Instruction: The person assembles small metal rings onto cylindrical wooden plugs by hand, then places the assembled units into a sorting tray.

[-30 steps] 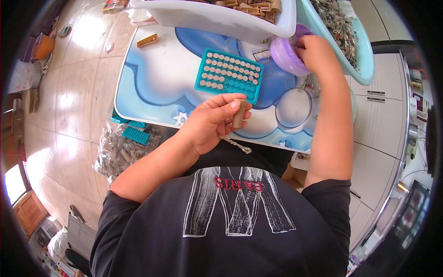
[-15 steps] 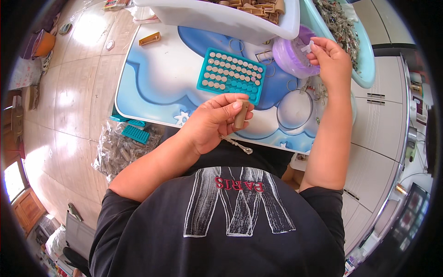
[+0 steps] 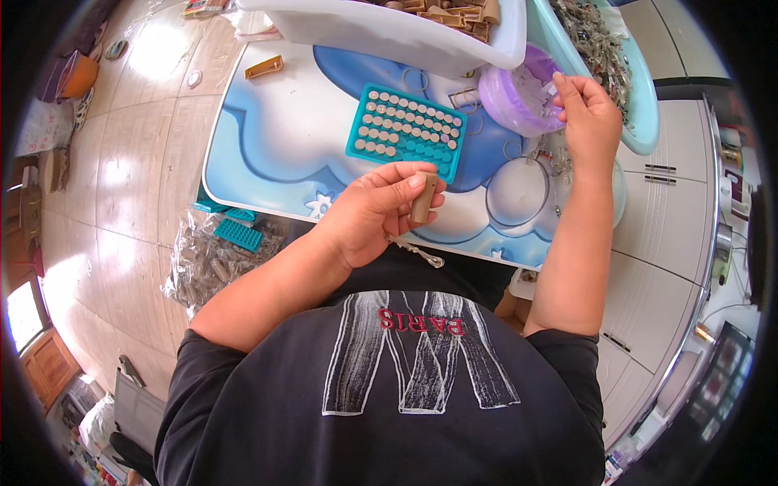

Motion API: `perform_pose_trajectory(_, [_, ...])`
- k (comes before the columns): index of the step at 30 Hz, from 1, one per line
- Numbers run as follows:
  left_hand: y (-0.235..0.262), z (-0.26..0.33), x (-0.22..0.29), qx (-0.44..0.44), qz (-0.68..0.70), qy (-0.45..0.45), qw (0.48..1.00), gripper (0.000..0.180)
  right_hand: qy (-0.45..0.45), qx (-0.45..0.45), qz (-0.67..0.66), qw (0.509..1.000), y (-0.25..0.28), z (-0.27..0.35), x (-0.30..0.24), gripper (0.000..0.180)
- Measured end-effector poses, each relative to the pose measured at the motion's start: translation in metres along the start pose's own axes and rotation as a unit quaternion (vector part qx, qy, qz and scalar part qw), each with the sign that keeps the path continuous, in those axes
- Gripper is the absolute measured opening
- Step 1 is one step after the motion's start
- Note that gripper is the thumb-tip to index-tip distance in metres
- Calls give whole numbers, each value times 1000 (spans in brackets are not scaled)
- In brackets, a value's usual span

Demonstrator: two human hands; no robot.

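My left hand (image 3: 369, 209) is closed around a small tan cylinder (image 3: 422, 202), holding it upright near the table's front edge. Thumb and fingers of my right hand (image 3: 592, 113) pinch a small whitish clear piece (image 3: 553, 89) at the right side of a purple bowl (image 3: 496, 107). More pale, clear bits lie inside that bowl. Just beyond my left hand sits a teal tray (image 3: 352, 146), mostly filled with rows of round tan pieces; several holes at its front right hold none.
A white bin (image 3: 389, 36) of tan plastic parts stands at the back. Beside it, a light-blue tub (image 3: 644, 121) holds tangled clear bits. One tan part (image 3: 263, 67) lies on the blue-and-white table (image 3: 284, 134). Left of the table is a clear bag (image 3: 194, 271) of tan pieces.
My right hand has shifted slightly right and down, still pinching the small whitish piece. My left hand and the tan cylinder have barely moved.
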State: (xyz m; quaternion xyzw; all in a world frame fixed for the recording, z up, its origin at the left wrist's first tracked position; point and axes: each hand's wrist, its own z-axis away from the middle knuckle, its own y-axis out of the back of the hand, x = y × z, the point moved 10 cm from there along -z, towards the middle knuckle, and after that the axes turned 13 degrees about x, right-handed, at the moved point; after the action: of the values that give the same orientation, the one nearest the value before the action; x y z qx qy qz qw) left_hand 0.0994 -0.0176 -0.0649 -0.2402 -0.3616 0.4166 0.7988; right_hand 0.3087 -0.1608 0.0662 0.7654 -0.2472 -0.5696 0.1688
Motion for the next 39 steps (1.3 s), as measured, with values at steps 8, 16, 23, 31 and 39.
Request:
perform_pose_trajectory(8, [1, -1, 0, -22, 18, 2, 1000, 28, -16, 37, -148, 988, 8, 29, -16, 14])
perform_pose_trajectory(16, [-1, 3, 1, -33, 56, 14, 998, 25, 200, -64, -176, 962, -21, 143, -55, 8])
perform_pose_trajectory(23, [-7, 3, 1, -96, 28, 10, 995, 30, 214, -45, -191, 957, -24, 165, -56, 9])
perform_pose_trajectory(31, [-9, 9, 4, -16, 0, 6, 1000, 26, 236, -39, -169, 956, -26, 167, -65, 11])
perform_pose_trajectory(39, [-6, 4, 2, -37, 13, 1, 999, 33, 270, -25, -146, 951, -26, 170, -63, 10])
